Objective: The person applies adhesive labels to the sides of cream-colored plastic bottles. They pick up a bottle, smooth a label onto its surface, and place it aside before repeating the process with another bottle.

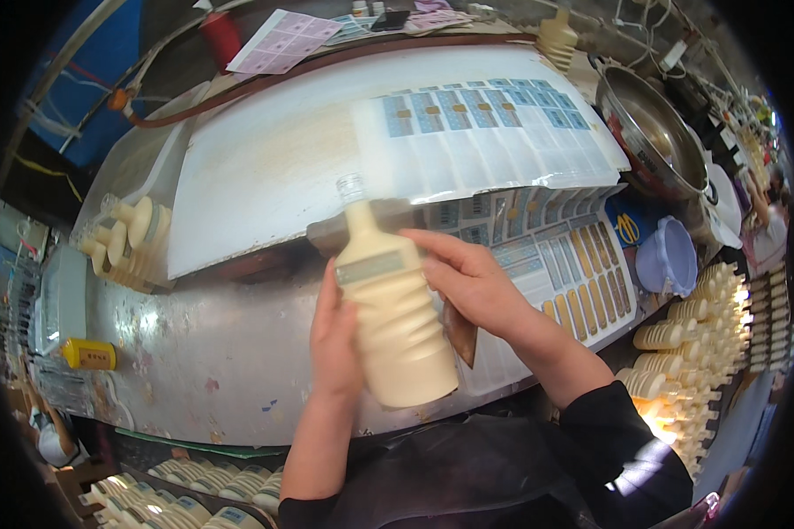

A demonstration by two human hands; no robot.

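Note:
A cream bottle (395, 331) with a clear threaded neck and ridged sides is tilted between my hands, above the near part of the table. Around its upper body runs a grey-green band (370, 267). My left hand (335, 344) is closed along the bottle's left side. On the other side, my right hand (472, 278) grips it near the shoulder, thumb and forefinger against the band. Below that palm a brown pointed flat piece (461, 337) shows; whether my fingers hold it I cannot tell. Label sheets (587, 282) with gold and blue strips lie right of it.
A raised white board (273, 150) carries more blue label sheets (450, 113). Several cream bottles (132, 234) stand at the left, near a yellow container (89, 354). On the right are a metal pot (648, 132), a lilac bucket (668, 256) and rows of bottles (675, 361).

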